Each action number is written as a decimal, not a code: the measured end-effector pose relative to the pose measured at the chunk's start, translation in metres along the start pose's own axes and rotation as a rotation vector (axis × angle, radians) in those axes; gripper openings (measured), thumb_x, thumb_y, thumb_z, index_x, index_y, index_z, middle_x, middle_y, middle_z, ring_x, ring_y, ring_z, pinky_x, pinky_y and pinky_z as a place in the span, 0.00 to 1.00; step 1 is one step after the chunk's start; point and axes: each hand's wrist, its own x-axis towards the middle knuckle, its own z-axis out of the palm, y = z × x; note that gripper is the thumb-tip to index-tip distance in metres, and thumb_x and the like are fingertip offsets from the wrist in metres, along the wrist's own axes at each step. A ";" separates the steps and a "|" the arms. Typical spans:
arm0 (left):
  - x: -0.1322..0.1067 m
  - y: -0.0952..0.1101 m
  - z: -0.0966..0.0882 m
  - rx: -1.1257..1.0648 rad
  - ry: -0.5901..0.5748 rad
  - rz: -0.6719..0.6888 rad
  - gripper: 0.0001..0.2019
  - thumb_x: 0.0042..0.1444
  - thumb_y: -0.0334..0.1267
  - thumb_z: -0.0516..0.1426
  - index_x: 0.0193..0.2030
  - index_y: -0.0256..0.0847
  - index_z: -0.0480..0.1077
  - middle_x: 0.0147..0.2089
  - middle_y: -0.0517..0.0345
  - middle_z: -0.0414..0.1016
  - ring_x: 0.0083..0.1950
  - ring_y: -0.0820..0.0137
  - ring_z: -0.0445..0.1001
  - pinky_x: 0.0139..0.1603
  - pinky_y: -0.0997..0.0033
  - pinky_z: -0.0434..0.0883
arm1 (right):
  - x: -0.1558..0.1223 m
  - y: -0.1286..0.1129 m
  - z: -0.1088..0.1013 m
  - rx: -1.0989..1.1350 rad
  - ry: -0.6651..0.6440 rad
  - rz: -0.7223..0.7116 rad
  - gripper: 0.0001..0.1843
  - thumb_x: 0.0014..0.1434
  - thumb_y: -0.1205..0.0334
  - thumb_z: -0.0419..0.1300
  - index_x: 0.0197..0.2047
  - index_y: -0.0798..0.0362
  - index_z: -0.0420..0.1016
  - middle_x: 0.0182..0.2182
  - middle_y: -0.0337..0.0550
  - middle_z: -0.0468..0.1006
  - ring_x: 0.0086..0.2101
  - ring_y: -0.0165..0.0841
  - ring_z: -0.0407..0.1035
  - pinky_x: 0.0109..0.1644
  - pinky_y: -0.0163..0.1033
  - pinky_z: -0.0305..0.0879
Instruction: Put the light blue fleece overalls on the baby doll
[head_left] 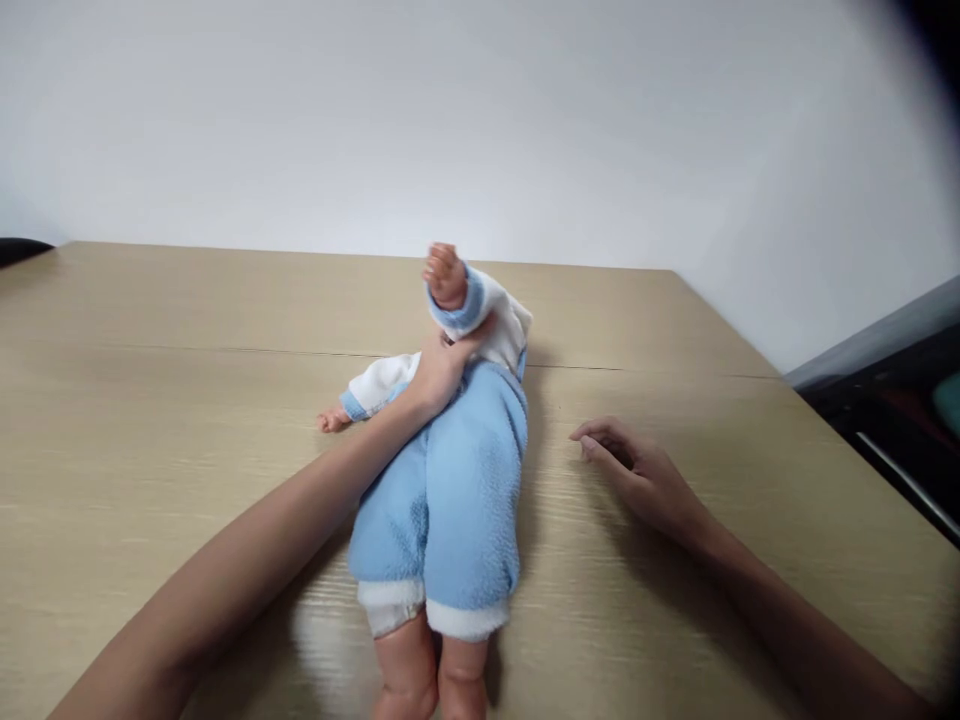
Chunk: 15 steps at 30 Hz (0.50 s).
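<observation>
A baby doll (442,500) in a light blue fleece suit with white sleeves lies along a wooden table (150,400), its bare legs towards me. My left hand (444,368) grips the doll's raised arm just below the blue cuff and holds it up; the small doll hand sticks out above. The doll's other arm lies flat on the table to the left. The head is hidden behind the body. My right hand (637,470) rests on the table to the right of the doll, fingers loosely curled, holding nothing and not touching the doll.
A plain white wall rises behind the table's far edge. A dark piece of furniture (892,400) stands past the table's right edge. A dark object (19,250) shows at the far left corner.
</observation>
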 end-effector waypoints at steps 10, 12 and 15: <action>0.003 0.007 -0.031 -0.340 0.099 -0.131 0.28 0.65 0.66 0.61 0.57 0.44 0.79 0.59 0.51 0.85 0.73 0.45 0.74 0.72 0.43 0.74 | 0.002 -0.008 0.024 0.072 0.028 -0.041 0.14 0.72 0.45 0.62 0.47 0.47 0.80 0.39 0.45 0.82 0.38 0.42 0.76 0.42 0.48 0.70; 0.004 0.006 -0.037 -0.384 0.113 -0.104 0.27 0.66 0.66 0.60 0.56 0.45 0.80 0.57 0.53 0.86 0.73 0.45 0.73 0.72 0.43 0.74 | 0.004 -0.019 0.036 0.143 0.009 -0.085 0.13 0.72 0.48 0.63 0.52 0.46 0.79 0.47 0.49 0.83 0.44 0.44 0.78 0.49 0.51 0.75; 0.005 0.006 -0.041 -0.499 0.137 -0.097 0.25 0.68 0.63 0.60 0.56 0.45 0.81 0.57 0.55 0.86 0.74 0.50 0.73 0.75 0.47 0.72 | 0.014 -0.043 0.055 0.220 -0.036 -0.150 0.15 0.73 0.53 0.63 0.59 0.45 0.76 0.58 0.51 0.80 0.55 0.45 0.77 0.59 0.54 0.76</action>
